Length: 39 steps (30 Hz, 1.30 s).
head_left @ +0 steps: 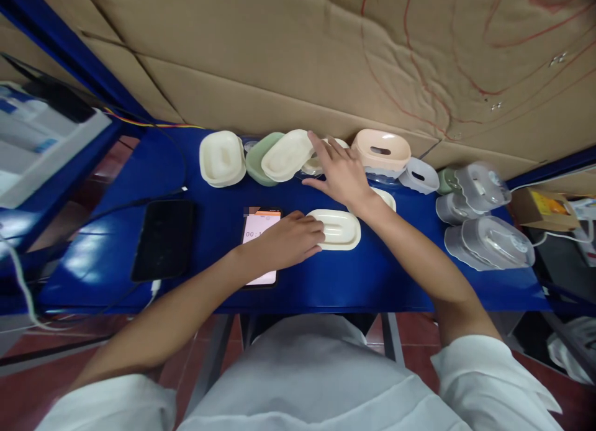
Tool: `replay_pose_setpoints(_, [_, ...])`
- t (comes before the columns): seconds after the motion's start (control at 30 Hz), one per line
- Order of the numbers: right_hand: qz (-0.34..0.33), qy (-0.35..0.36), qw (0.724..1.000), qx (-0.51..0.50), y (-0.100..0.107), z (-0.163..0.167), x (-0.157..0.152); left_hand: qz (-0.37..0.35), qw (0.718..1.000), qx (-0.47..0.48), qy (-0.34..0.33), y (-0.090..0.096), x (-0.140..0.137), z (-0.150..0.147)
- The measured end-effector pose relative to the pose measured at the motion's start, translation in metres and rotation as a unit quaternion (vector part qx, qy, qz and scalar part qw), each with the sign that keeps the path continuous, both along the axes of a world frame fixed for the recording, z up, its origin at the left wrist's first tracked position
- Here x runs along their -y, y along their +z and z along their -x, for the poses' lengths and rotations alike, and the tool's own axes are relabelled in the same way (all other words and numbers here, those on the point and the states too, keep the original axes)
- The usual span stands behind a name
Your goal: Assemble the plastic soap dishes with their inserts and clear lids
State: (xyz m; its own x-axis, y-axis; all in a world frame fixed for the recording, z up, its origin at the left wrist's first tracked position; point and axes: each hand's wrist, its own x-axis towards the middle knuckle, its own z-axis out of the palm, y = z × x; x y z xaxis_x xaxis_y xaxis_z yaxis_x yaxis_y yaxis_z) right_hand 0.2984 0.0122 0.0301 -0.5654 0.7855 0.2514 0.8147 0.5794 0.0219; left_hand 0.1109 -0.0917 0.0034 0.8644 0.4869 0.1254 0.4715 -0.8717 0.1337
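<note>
My left hand (300,238) is closed on the left end of a cream oval tray (342,230) lying on the blue table. My right hand (342,176) reaches over the row behind it, fingers spread and thumb out to the left. Its index fingertip is by the right end of a tilted cream oval dish (286,156); whether they touch I cannot tell. That dish leans on a sage-green one (263,164). Other cream and clear pieces lie partly hidden under my right hand. Another cream piece (385,199) shows behind my right forearm.
Cream dishes (222,159) stand stacked at the left of the row. A peach slotted holder (382,150) and a lilac one (419,175) are to the right, then several clear-lidded boxes (488,241). A phone (263,276) and a black device (162,240) with cables lie left. Cardboard (261,58) lines the back.
</note>
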Motion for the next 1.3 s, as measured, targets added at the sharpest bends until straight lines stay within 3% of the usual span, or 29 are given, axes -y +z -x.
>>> replay_pose_setpoints(0.23, [-0.060,0.070,0.991,0.093,0.018,-0.029,0.016,-0.028,0.999,-0.016,0.004,0.001,0.003,-0.001])
replay_pose_setpoints(0.33, [-0.095,0.108,0.987,0.077,0.025,-0.055,0.028,-0.012,1.000,-0.005,0.001,0.001,0.003,0.000])
replay_pose_setpoints(0.47, [-0.210,0.152,0.966,0.007,0.027,-0.102,0.071,0.019,1.000,0.013,-0.001,0.002,0.002,0.001])
replay_pose_setpoints(0.53, [-0.229,0.157,0.960,-0.022,0.019,-0.127,0.108,0.038,0.999,0.019,-0.004,0.002,0.002,0.002])
replay_pose_setpoints(0.7, [-0.153,0.076,0.981,-0.088,-0.027,-0.180,0.205,0.086,0.995,0.041,-0.027,0.001,0.004,0.006])
replay_pose_setpoints(0.83, [-0.077,-0.029,0.986,-0.145,-0.055,-0.200,0.242,0.080,0.996,0.032,-0.030,0.003,0.007,0.008])
replay_pose_setpoints(1.0, [-0.016,-0.142,0.978,-0.150,-0.057,-0.181,0.236,0.081,0.996,0.017,-0.026,0.008,0.008,0.008])
replay_pose_setpoints(1.1, [0.016,-0.172,0.976,-0.131,-0.053,-0.164,0.222,0.097,0.995,0.028,-0.028,0.008,0.008,0.008])
replay_pose_setpoints(1.2, [0.030,-0.158,0.969,-0.188,-0.048,-0.152,0.211,0.091,0.995,0.037,-0.019,0.007,0.009,0.007])
replay_pose_setpoints(1.3, [0.066,-0.091,0.966,-0.232,-0.043,-0.140,0.203,0.063,0.998,0.023,0.010,0.008,0.011,0.005])
